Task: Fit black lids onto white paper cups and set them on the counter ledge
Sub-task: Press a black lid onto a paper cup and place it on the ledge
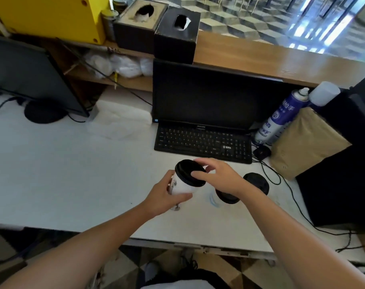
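Daylight comes from behind the monitor, with blue-white glare above and right of it. The picture is slightly blurred, bowing at the edges.

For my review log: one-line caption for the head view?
Left hand grips a white paper cup while right hand holds a round black plastic lid on its top.

Cup: white, printed side. Lid: black. Bench: white. Ledge: brown wood. Spray can: blue and white.
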`<state>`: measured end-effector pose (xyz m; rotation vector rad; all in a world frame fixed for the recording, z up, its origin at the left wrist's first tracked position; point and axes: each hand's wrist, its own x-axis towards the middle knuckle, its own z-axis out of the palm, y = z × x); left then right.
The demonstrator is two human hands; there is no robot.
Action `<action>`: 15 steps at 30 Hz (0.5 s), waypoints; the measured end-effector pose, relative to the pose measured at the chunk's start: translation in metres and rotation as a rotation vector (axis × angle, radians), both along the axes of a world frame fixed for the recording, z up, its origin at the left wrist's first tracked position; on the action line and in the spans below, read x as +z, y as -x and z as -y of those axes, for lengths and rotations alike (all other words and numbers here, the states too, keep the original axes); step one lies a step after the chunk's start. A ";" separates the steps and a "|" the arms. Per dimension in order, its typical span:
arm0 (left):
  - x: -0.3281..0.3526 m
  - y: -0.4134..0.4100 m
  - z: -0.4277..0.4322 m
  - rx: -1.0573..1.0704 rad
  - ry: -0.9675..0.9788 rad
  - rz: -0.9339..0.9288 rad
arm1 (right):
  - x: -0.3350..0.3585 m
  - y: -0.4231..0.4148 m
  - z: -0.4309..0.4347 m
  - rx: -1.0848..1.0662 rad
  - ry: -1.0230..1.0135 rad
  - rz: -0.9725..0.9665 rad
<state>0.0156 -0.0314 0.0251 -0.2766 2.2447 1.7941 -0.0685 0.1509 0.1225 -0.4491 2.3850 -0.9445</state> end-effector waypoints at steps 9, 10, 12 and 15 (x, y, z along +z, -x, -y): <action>0.032 -0.016 0.012 0.095 0.187 -0.033 | 0.015 -0.002 0.022 0.024 0.166 0.042; 0.035 -0.015 0.012 0.118 0.234 -0.045 | 0.019 -0.002 0.024 0.043 0.170 0.013; 0.039 -0.015 0.012 0.157 0.311 -0.070 | 0.022 0.000 0.029 0.073 0.148 -0.046; 0.045 -0.017 0.010 0.194 0.336 -0.073 | 0.019 0.003 0.033 0.095 0.128 -0.128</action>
